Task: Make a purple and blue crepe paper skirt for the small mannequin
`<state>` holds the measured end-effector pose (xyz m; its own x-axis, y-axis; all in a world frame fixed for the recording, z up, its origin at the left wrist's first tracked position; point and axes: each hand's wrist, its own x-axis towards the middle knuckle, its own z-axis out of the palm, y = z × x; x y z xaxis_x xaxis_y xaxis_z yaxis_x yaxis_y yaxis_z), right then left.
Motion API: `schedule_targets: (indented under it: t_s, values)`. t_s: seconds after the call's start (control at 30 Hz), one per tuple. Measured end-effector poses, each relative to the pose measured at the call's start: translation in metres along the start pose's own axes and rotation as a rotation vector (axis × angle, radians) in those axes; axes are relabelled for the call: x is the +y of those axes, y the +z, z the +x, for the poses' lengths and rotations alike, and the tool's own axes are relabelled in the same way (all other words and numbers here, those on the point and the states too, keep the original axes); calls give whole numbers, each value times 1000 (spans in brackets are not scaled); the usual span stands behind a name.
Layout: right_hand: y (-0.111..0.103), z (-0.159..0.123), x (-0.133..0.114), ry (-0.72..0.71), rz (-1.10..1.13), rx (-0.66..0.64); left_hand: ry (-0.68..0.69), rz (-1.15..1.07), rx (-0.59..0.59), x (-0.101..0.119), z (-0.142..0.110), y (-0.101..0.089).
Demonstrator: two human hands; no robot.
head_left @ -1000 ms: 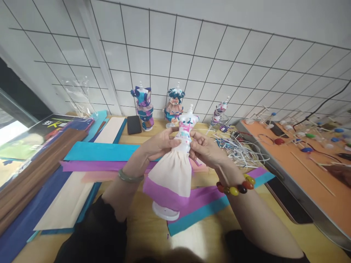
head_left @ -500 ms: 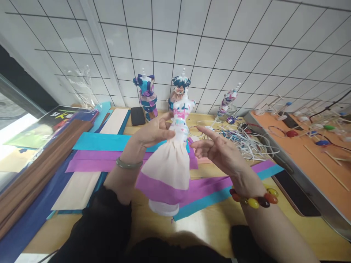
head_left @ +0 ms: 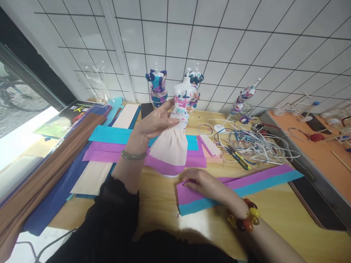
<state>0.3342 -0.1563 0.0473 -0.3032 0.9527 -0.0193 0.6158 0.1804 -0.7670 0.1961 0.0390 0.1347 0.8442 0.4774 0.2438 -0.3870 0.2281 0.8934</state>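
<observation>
My left hand (head_left: 160, 122) is closed around the waist of a small white dress form (head_left: 181, 106). The form's bodice carries pink, blue and white patches, and a cream skirt (head_left: 171, 146) with a purple hem flares below. My right hand (head_left: 204, 182) is lower down, its fingers curled onto the left end of a purple and blue paper strip (head_left: 263, 182). The strip runs across the table to the right. Part of its upper edge is hidden under that hand.
Other small dressed forms, among them a blue and purple one (head_left: 158, 87), stand along the tiled wall. Stacked strips (head_left: 109, 136) lie to the left. Tangled white cords (head_left: 255, 140) and a yellow-handled tool (head_left: 241, 159) lie right, beside an orange-topped tray (head_left: 296, 126).
My left hand has raised the dress form slightly and moved it away from me. My right hand has left the form's side and come down onto the purple and blue strip.
</observation>
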Motion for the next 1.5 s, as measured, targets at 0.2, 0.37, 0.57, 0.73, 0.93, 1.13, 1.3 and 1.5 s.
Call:
schedule_targets:
  t_s: [0.2,0.37,0.57,0.73,0.93,1.13,1.3,1.5]
  values:
    - [-14,-18,-4,162,159,-31,-7,47,-55,-4,3,-8]
    - [-24,-28,-23,178,266,19,-37,108,-89,-8,7,-8]
    - [-38,-31,-51,106,205,170,-37,178,-107,-12,8,1]
    - [-55,-23,-65,17,112,362,-64,243,-53,-22,12,15]
    - [-76,-4,-68,5,-4,555,-30,308,-11,-30,14,30]
    - [-85,5,-57,-20,-134,699,-16,320,50,-31,13,39]
    - [-88,4,-44,-32,-113,693,-11,324,85,-31,14,41]
    - [-89,1,-30,-3,125,693,-85,195,75,-28,14,41]
